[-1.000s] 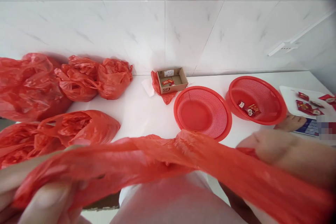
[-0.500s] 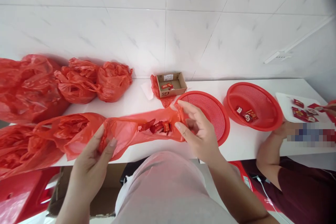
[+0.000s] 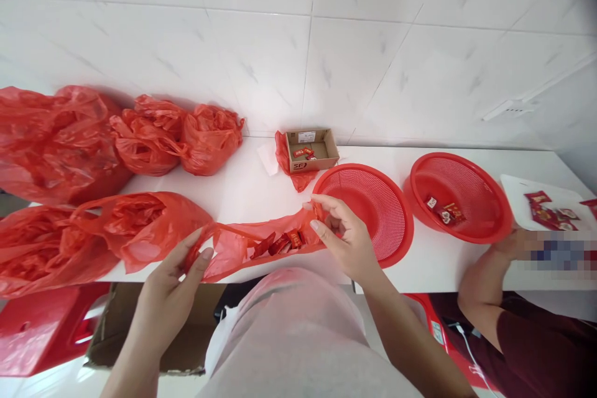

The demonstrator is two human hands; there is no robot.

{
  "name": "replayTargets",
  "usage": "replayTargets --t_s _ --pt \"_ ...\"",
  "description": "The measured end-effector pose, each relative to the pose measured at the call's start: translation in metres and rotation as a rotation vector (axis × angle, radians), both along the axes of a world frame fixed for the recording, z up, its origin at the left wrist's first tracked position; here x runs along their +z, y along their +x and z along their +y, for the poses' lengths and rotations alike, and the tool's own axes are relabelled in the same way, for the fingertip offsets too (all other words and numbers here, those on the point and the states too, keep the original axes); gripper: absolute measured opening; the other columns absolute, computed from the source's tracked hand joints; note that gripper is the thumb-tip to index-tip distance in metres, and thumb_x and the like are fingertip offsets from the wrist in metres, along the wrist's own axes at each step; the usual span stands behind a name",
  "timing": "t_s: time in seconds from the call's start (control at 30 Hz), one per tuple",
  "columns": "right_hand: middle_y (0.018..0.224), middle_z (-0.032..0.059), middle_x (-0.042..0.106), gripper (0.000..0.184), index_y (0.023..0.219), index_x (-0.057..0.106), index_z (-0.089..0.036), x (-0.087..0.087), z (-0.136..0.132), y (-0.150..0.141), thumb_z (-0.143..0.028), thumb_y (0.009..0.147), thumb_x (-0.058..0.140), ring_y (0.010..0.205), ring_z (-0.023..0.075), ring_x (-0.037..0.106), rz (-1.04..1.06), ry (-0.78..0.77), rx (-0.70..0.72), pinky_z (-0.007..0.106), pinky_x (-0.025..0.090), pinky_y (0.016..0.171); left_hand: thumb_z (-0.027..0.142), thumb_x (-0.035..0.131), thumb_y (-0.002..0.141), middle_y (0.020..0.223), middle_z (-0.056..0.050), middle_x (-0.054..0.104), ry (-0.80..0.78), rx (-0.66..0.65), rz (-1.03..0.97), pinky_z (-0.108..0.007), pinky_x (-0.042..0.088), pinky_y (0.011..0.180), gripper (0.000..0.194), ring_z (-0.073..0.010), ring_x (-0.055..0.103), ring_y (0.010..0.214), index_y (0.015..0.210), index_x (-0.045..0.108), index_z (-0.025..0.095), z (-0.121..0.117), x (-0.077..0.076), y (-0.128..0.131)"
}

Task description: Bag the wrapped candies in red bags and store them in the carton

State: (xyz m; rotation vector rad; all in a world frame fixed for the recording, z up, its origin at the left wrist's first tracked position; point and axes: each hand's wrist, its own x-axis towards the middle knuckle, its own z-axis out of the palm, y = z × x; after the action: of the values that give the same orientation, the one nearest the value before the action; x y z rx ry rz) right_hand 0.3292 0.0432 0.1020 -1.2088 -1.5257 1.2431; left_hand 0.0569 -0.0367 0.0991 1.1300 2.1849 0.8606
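Open red bag (image 3: 233,252) stretched between both hands above table edge, left hand (image 3: 173,286) pinching its left rim, right hand (image 3: 342,233) pinching its right rim, small red packets (image 3: 282,244) inside, nearer right hand.

And here, pinching an open red bag (image 3: 233,252) at its left end with the left hand (image 3: 165,289), at its right end with the right hand (image 3: 349,245)! Stretched low along the near side of the counter (image 3: 256,193), mouth gaping, showing small red packets (image 3: 280,244) inside. Look just beyond the right hand: a red mesh basket (image 3: 394,205), partly hidden. Farther back, a small cardboard box (image 3: 321,164); off left, bulging red bags (image 3: 209,143) in a cluster.
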Motion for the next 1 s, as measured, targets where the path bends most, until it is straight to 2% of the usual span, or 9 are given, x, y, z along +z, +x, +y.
replayTargets --t_s 0.13,0.33,0.47,0.63,0.73,0.87,0.93,1.0 --pt "0.112 0.003 0.067 0.032 0.121 0.06 -0.028 0.001 -0.002 -0.002 -0.029 0.089 0.058 0.062 0.0117 0.045 0.0 -0.015 0.019 0.029 0.045 0.062 0.061 0.061 0.078 0.136 -0.005 0.061 -0.061 0.012 -0.077 -0.045 0.035 0.113 0.063 -0.0276 0.051 0.13 0.131 0.06 0.026 0.003 0.006 0.005" --pt "0.097 0.0031 0.069 0.024 0.111 0.065 -0.025 -0.009 0.001 -0.005 -0.031 0.09 0.056 0.064 0.013 0.048 -0.049 -0.038 0.007 0.028 0.044 0.061 0.061 0.063 0.075 0.131 -0.007 0.065 -0.042 0.002 -0.138 -0.045 0.039 0.11 0.065 -0.0296 0.054 0.127 0.128 0.061 0.024 0.006 -0.004 0.005" --pt "0.098 0.0034 0.069 0.02 0.105 0.067 -0.024 -0.019 0.001 -0.007 -0.033 0.089 0.057 0.072 0.0137 0.055 -0.042 -0.058 0.013 0.027 0.046 0.065 0.057 0.063 0.078 0.134 -0.006 0.063 -0.04 -0.034 -0.162 -0.041 0.038 0.111 0.06 -0.0272 0.053 0.129 0.127 0.061 0.024 0.004 -0.011 0.005" --pt "0.095 0.003 0.069 0.018 0.101 0.068 -0.023 -0.019 -0.001 -0.007 -0.032 0.089 0.058 0.083 0.0156 0.06 -0.057 -0.06 0.016 0.028 0.048 0.072 0.057 0.062 0.079 0.132 -0.006 0.064 -0.027 -0.067 -0.14 -0.039 0.041 0.107 0.057 -0.0266 0.054 0.127 0.127 0.062 0.024 0.006 -0.011 0.008" --pt "0.096 0.0037 0.069 0.018 0.1 0.068 -0.023 -0.017 0.0 -0.005 -0.034 0.089 0.059 0.085 0.0167 0.06 -0.077 -0.046 -0.009 0.03 0.049 0.075 0.059 0.059 0.08 0.119 -0.006 0.07 -0.024 -0.096 -0.086 -0.036 0.049 0.094 0.055 -0.0263 0.062 0.113 0.122 0.063 0.024 0.008 -0.011 0.004" --pt "0.098 0.004 0.07 0.019 0.102 0.068 -0.023 -0.025 0.006 0.001 -0.034 0.089 0.059 0.088 0.0173 0.061 -0.089 -0.023 -0.073 0.032 0.048 0.082 0.063 0.054 0.081 0.082 -0.003 0.073 -0.157 -0.118 0.097 -0.033 0.05 0.069 0.045 -0.0247 0.067 0.079 0.097 0.067 0.023 0.01 -0.017 -0.014" --pt "0.099 0.0043 0.07 0.019 0.102 0.067 -0.023 -0.032 0.01 0.007 -0.034 0.089 0.059 0.09 0.0176 0.061 -0.106 -0.007 -0.116 0.033 0.048 0.084 0.062 0.053 0.08 0.077 -0.004 0.072 -0.237 -0.14 0.156 -0.033 0.047 0.066 0.043 -0.0255 0.067 0.074 0.091 0.066 0.022 0.009 -0.023 -0.025" --pt "0.1 0.0048 0.069 0.019 0.102 0.067 -0.022 -0.037 0.014 0.013 -0.034 0.089 0.059 0.09 0.0182 0.062 -0.123 0.009 -0.159 0.033 0.048 0.083 0.06 0.053 0.08 0.08 -0.006 0.072 -0.316 -0.181 0.173 -0.034 0.046 0.068 0.041 -0.0275 0.067 0.078 0.09 0.066 0.022 0.007 -0.028 -0.034"
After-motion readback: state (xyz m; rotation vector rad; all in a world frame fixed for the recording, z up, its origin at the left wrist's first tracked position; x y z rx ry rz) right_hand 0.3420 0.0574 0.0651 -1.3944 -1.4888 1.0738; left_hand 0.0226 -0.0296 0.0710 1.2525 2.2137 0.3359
